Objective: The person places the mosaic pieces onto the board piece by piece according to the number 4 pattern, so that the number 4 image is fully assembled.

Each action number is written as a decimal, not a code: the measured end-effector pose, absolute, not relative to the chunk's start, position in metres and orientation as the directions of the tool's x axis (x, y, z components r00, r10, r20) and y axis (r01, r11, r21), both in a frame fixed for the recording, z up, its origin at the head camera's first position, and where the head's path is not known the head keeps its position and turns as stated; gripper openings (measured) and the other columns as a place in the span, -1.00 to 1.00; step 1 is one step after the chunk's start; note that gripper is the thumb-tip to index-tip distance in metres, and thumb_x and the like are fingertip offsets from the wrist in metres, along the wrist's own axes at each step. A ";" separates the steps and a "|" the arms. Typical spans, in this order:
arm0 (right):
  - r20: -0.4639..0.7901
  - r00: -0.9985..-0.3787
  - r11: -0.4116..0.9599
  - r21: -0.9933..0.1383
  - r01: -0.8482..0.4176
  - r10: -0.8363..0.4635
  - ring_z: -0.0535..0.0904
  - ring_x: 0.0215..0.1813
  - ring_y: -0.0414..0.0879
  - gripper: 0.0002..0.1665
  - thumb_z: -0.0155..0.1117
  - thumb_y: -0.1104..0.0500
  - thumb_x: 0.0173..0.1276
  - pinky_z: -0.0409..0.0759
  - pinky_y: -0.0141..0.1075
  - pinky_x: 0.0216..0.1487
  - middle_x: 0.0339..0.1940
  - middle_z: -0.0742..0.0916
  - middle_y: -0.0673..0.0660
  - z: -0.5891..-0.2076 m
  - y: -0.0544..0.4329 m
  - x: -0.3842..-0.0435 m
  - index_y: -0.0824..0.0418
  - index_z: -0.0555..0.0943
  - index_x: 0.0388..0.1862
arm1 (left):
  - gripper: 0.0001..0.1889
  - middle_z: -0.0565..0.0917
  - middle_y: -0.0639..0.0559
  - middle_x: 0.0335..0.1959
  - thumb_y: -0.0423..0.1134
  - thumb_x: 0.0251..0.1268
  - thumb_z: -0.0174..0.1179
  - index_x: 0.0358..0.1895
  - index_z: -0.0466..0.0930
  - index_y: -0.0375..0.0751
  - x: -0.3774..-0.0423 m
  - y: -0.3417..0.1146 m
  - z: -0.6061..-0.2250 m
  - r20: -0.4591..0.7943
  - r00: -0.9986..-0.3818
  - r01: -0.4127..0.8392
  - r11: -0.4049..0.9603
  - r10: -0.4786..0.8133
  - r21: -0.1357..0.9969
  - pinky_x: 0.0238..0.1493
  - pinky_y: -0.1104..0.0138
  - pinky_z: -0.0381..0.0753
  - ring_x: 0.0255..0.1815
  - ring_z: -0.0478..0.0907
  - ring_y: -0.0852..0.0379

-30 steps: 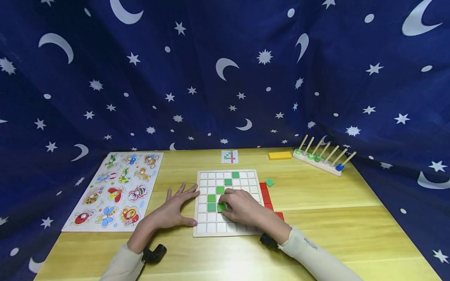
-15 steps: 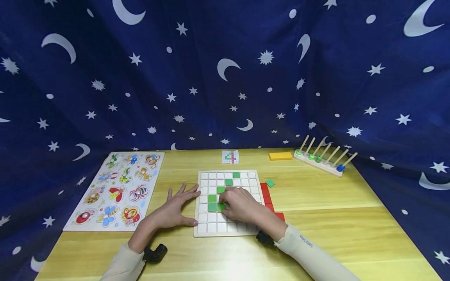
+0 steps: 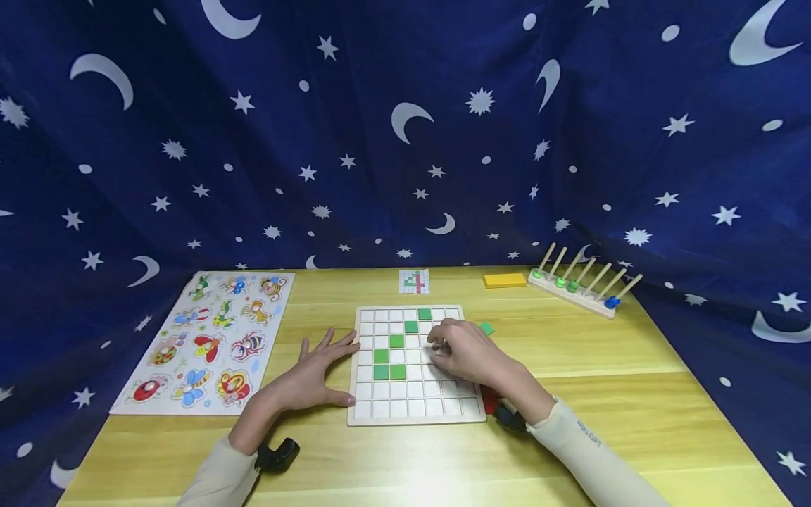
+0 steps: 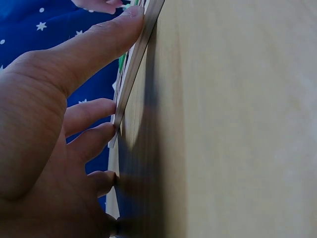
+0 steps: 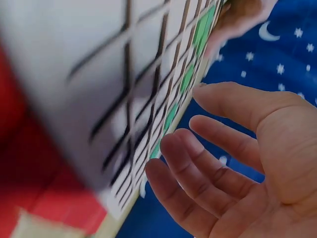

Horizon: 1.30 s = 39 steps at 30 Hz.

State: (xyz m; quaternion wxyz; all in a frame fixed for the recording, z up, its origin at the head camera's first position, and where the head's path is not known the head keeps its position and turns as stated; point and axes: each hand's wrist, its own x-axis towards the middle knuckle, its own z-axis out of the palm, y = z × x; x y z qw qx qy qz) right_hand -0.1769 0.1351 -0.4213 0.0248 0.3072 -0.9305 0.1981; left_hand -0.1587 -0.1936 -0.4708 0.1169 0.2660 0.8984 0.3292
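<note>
A white grid board [image 3: 380, 410] lies on the table with several green square tiles [image 3: 397, 372] set in its cells. My left hand [image 3: 310, 384] is spread at the board's left edge; its thumb [image 4: 106, 44] and fingertips touch that edge in the left wrist view. Over the right half of the board hovers my right hand [image 3: 472, 355], fingers loosely bent with nothing between them, as the right wrist view [image 5: 223, 163] of that hand shows. One loose green tile [image 3: 486, 328] lies past the board's upper right, partly behind the right hand. Red tiles [image 3: 490, 400] beside the board are mostly hidden by the right arm.
A small pattern card [image 3: 415, 282] lies behind the board. Toward the back right are a yellow block [image 3: 504, 281] and a wooden peg rack [image 3: 573, 294] with green and blue rings. An insect puzzle board [image 3: 203, 345] takes up the left side. A starry blue curtain [image 3: 355, 134] hangs behind.
My right hand has let go of a green tile, leaving it in a cell in the lower left part of the grid, and has moved right and slightly back. The left hand has stayed put.
</note>
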 end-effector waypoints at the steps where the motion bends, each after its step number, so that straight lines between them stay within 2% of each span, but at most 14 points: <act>1: 0.168 -0.821 0.743 -0.357 -0.566 -0.545 0.58 -0.35 -0.13 -0.80 0.48 0.19 0.19 0.57 -0.24 -0.34 -0.34 0.71 0.05 -0.420 0.141 -0.179 0.23 0.74 -0.21 | -0.02 0.07 0.00 0.61 0.11 -0.04 0.55 0.50 0.32 -0.08 -0.159 -0.194 -0.471 -0.037 -0.831 0.400 0.643 0.554 0.653 0.34 -0.37 -0.58 0.60 -0.29 -0.28; 7: 0.125 -0.892 0.819 -0.357 -0.449 -0.435 0.60 -0.36 -0.07 -0.73 0.51 0.21 0.16 0.57 -0.18 -0.34 -0.33 0.71 0.09 -0.413 0.178 -0.193 0.27 0.74 -0.17 | -0.01 0.07 0.00 0.61 0.11 -0.05 0.54 0.50 0.31 -0.09 -0.159 -0.194 -0.471 -0.031 -0.828 0.408 0.639 0.560 0.653 0.34 -0.37 -0.59 0.60 -0.30 -0.28; 13: 0.111 -0.923 0.862 -0.333 -0.383 -0.368 0.66 -0.27 0.00 -0.69 0.52 0.22 0.11 0.62 -0.07 -0.29 -0.29 0.74 0.12 -0.416 0.208 -0.207 0.28 0.74 -0.15 | -0.01 0.07 -0.01 0.61 0.11 -0.05 0.55 0.50 0.32 -0.09 -0.159 -0.194 -0.470 -0.024 -0.828 0.413 0.639 0.560 0.649 0.33 -0.38 -0.59 0.60 -0.30 -0.28; 21: 0.057 -0.942 0.893 -0.302 -0.333 -0.332 0.56 -0.34 -0.06 -0.74 0.51 0.22 0.09 0.55 -0.10 -0.37 -0.38 0.68 0.06 -0.429 0.222 -0.216 0.24 0.73 -0.21 | -0.01 0.07 -0.01 0.60 0.12 -0.06 0.54 0.50 0.32 -0.09 -0.158 -0.194 -0.469 -0.021 -0.828 0.413 0.634 0.560 0.654 0.34 -0.37 -0.60 0.60 -0.31 -0.28; 29: 0.100 -0.934 0.886 -0.293 -0.358 -0.344 0.54 -0.38 -0.07 -0.76 0.49 0.23 0.08 0.53 -0.11 -0.43 -0.41 0.67 0.06 -0.433 0.220 -0.217 0.24 0.73 -0.24 | 0.00 0.07 -0.01 0.61 0.12 -0.05 0.54 0.51 0.31 -0.09 -0.158 -0.194 -0.469 -0.023 -0.829 0.411 0.635 0.559 0.654 0.34 -0.37 -0.61 0.60 -0.30 -0.28; 39: 0.127 -0.932 0.882 -0.300 -0.363 -0.340 0.56 -0.33 -0.02 -0.72 0.34 0.40 0.04 0.54 -0.09 -0.40 -0.36 0.68 0.12 -0.438 0.222 -0.218 0.29 0.73 -0.20 | -0.01 0.07 0.00 0.61 0.11 -0.05 0.55 0.50 0.32 -0.09 -0.158 -0.194 -0.469 -0.032 -0.827 0.406 0.635 0.562 0.657 0.34 -0.36 -0.60 0.60 -0.32 -0.27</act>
